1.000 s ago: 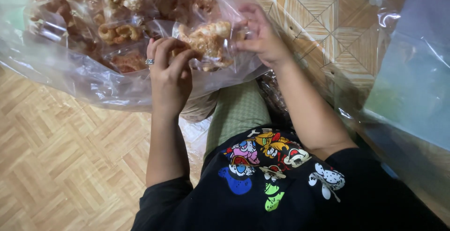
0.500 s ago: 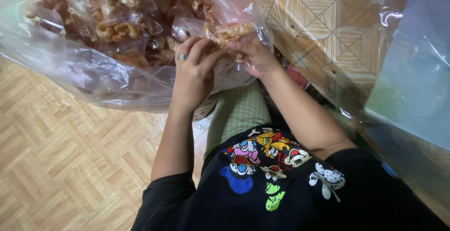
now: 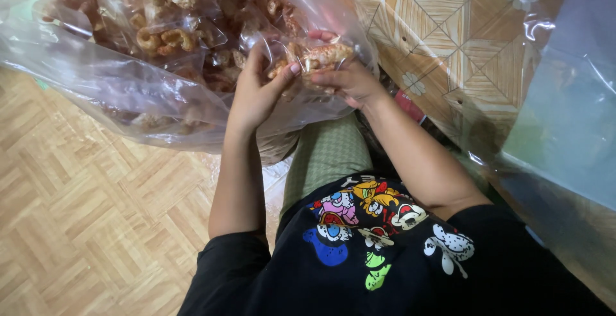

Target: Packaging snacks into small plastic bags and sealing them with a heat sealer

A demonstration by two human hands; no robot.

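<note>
The right hand (image 3: 350,82) pinches a small clear packet of puffed, golden-brown fried snacks (image 3: 321,56) at about one o'clock from the person's lap, fingers curled around its lower edge. The left hand (image 3: 256,91) stands just beside it at nine o'clock, thumb and fingers narrowed onto the packet's film, touching it. Both reach into the mouth of a large clear plastic sack (image 3: 128,91) heaped with similar packets. The packet looks very light and airy; its film is likely slick and crinkly, and the puffed pieces brittle, so a firm squeeze would probably crush them. The gathered film at its edges seems the safer hold. A patterned wood-look floor (image 3: 77,213) lies at seven o'clock.
</note>
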